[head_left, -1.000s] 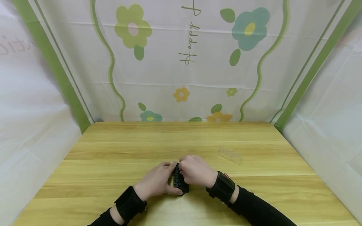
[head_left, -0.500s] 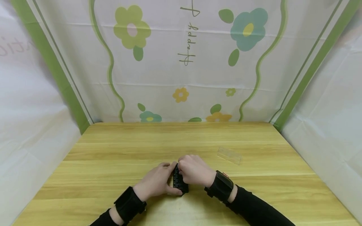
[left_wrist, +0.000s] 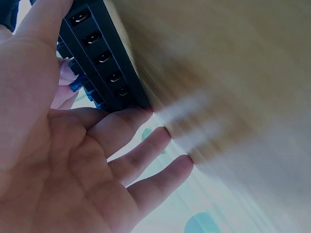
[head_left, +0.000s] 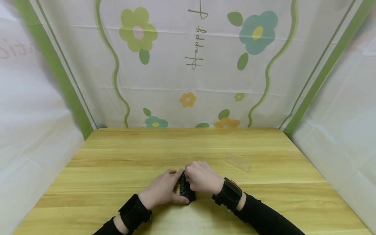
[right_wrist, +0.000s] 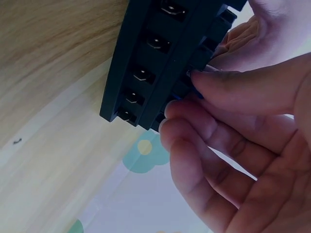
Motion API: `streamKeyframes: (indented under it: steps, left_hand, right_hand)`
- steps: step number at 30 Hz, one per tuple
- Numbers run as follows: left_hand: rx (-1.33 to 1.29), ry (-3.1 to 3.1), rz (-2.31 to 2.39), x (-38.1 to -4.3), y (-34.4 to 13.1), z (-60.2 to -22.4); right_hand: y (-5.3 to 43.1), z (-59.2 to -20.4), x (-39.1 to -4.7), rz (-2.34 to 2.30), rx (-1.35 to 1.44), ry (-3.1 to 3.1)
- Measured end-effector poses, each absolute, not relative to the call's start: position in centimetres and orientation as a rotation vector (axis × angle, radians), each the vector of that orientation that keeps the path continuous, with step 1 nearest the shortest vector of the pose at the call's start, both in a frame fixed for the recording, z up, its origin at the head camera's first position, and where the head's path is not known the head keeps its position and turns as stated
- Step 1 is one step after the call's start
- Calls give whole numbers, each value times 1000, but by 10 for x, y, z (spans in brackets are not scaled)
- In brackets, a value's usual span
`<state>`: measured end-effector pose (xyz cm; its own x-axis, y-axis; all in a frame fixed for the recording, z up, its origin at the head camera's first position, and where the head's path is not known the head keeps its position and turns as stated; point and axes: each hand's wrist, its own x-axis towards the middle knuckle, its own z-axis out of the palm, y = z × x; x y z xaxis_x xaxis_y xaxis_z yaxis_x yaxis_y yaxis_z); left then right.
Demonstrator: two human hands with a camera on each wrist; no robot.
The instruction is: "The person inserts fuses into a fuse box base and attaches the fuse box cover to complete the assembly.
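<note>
A black terminal block (head_left: 185, 190) stands on the wooden table, with a row of metal contacts in its side slots. My left hand (head_left: 163, 189) grips it from the left, thumb at the near end and index finger at the far end. In the left wrist view the other fingers (left_wrist: 160, 182) rest on the table. Over the block's far part, my right hand (head_left: 204, 178) has its thumb and fingertips pinched together. A small blue piece (left_wrist: 77, 83) shows between these fingertips on top of the block. Its exact kind is mostly hidden by the fingers.
A clear plastic cover (head_left: 238, 162) lies on the table (head_left: 132, 143) to the right, beyond the right hand. A flowered white cloth (head_left: 164, 75) hangs behind the table's far edge, with more cloth at both sides. One small dark mark (right_wrist: 17, 141) shows on the wood.
Both hands and the terminal block stay almost in place. The right wrist has shifted very slightly to the left. The cover has not moved.
</note>
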<state>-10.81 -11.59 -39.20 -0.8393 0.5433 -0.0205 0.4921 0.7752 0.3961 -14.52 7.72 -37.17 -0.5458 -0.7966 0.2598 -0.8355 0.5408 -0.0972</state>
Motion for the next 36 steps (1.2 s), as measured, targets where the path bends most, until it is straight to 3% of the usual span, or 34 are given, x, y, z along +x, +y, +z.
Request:
streamKeyframes:
  steps: [36]
  left_hand:
    - [858,2808,611,-111,-118,-394]
  right_hand:
    - [73,-374,-153,418,1407,-2617]
